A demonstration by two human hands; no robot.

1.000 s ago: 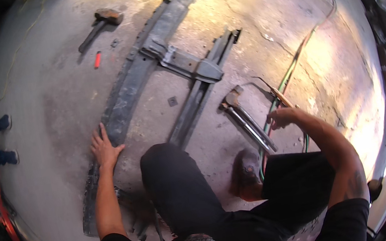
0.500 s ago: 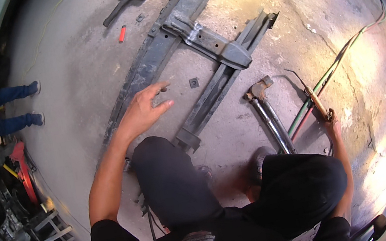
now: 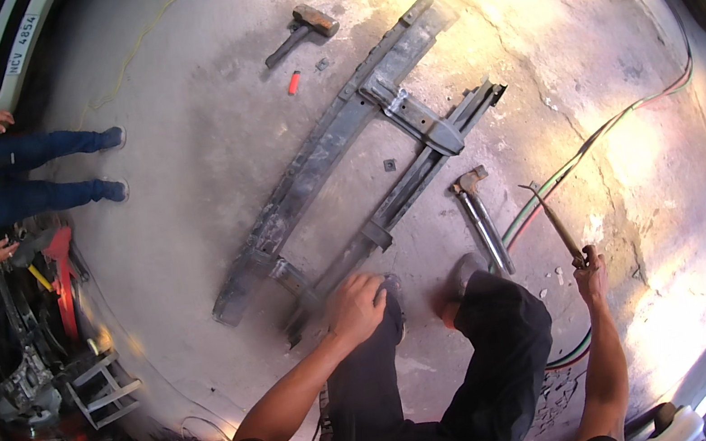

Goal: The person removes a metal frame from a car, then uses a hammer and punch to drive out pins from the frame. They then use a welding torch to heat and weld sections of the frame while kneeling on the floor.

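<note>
My right hand (image 3: 592, 274) is closed round the rear of a cutting torch (image 3: 563, 235); its thin bent tip points up and left, above the floor. My left hand (image 3: 356, 313) is at my left knee with its fingers curled in. A small dark patch shows at those fingers, too unclear to name. Ahead of it on the concrete lies a grey steel vehicle frame section (image 3: 302, 182), with two long rails joined by a cross piece (image 3: 415, 117). Right of the rails rests a hammer (image 3: 480, 218) with a rusty head and shiny metal handle.
Green and red hoses (image 3: 600, 131) run across the floor at right. Beyond the frame lie another hammer (image 3: 302, 32), a small red object (image 3: 294, 82) and a square metal plate (image 3: 389, 165). At left another person (image 3: 45, 175) stands near a pale vehicle bumper (image 3: 18, 56) and a metal stand (image 3: 105, 392).
My left hand has drawn back from above the frame to my knee, its fingers now curled. More of the floor and frame shows. My right hand still holds the torch.
</note>
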